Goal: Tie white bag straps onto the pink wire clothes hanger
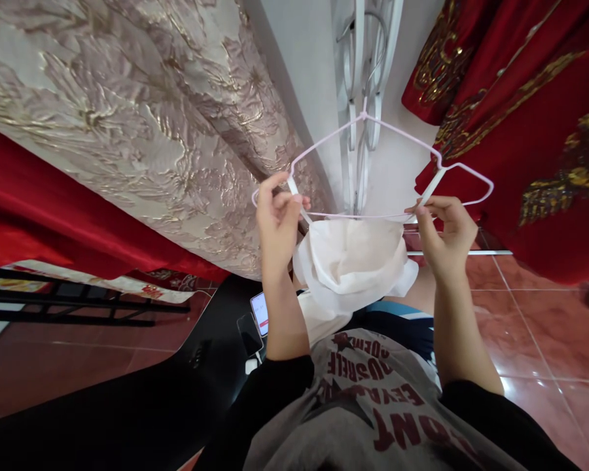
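1. Done, as far as shows: the white strappy garment [351, 258] appears to be on the pale pink hanger [400, 131], with the left strap [293, 186] at the hanger's left shoulder notch and the right strap [432, 186] at its right notch.
2. The hanger's top lies against the white rack [358, 59]; whether its hook is firmly caught there cannot be told.
3. Left, by judgement: neither strap is released yet, and the garment's body looks loose and folded rather than smoothed out.
4. The left hand [278, 222] pinches the left strap between thumb and forefinger, just below the notch; its other fingers curl close by.
5. The right hand [446, 232] pinches the right strap likewise, below the right notch, its remaining fingers bent.
6. The garment's body hangs between the two hands, lower than the pinching fingers and mostly below the hanger's bottom bar, above the person's lap. Whether that bar passes inside the cloth is unclear.
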Tool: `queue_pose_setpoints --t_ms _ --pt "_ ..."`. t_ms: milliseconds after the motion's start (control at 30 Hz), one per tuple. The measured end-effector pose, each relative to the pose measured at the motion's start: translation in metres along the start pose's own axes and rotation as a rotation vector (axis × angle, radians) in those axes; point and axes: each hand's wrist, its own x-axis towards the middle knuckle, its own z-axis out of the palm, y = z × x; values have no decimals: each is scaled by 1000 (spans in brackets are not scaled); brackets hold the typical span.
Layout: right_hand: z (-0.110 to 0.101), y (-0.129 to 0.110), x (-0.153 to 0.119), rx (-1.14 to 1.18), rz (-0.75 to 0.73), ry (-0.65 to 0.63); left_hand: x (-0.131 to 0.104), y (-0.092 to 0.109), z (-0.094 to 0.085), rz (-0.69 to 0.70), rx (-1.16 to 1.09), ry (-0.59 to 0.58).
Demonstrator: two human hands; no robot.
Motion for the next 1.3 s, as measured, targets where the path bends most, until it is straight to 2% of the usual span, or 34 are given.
queue_pose_setpoints --t_ms 67,167,267,333,367,433,500,567,633,767,933,1000,1067,1133,1200,1233,1300 --pt "-1 1 2 17 -1 3 3 13 -1 -6 -142 100" --pt "-1 3 5 23 1 14 10 22 -15 75 -257 321" --pt "-1 6 8 32 7 28 10 11 -35 124 -258 572" --pt "0 6 8 61 13 23 2 -3 -44 81 -284 711" --pt "2 6 7 74 20 14 -3 -9 -45 25 -304 739" --pt "7 6 5 95 46 -22 -15 -20 -40 -141 -344 663" --pt "12 5 1 123 70 -54 -24 -23 -28 -282 -384 465" --pt "17 4 -1 157 80 -59 -29 -22 -12 -324 -423 295" --pt "18 2 -1 182 90 -72 -29 -17 3 -298 -448 209" --pt "10 -10 12 210 159 -163 -25 -10 20 -215 -426 228" --pt "-12 -30 50 282 287 -179 -26 -11 21 -187 -418 226" --pt "-23 -22 64 318 290 -136 -26 -12 19 -198 -395 230" --pt "-36 -3 72 370 291 -72 -26 -12 17 -210 -373 237" --pt "-46 17 68 412 311 45 -25 -12 16 -219 -367 240" --pt "-49 28 52 413 296 260 -26 -13 16 -227 -372 237" --pt "-47 28 40 399 274 330 -27 -14 18 -232 -379 231" --pt "-36 14 13 344 214 340 -30 -16 23 -249 -401 212"
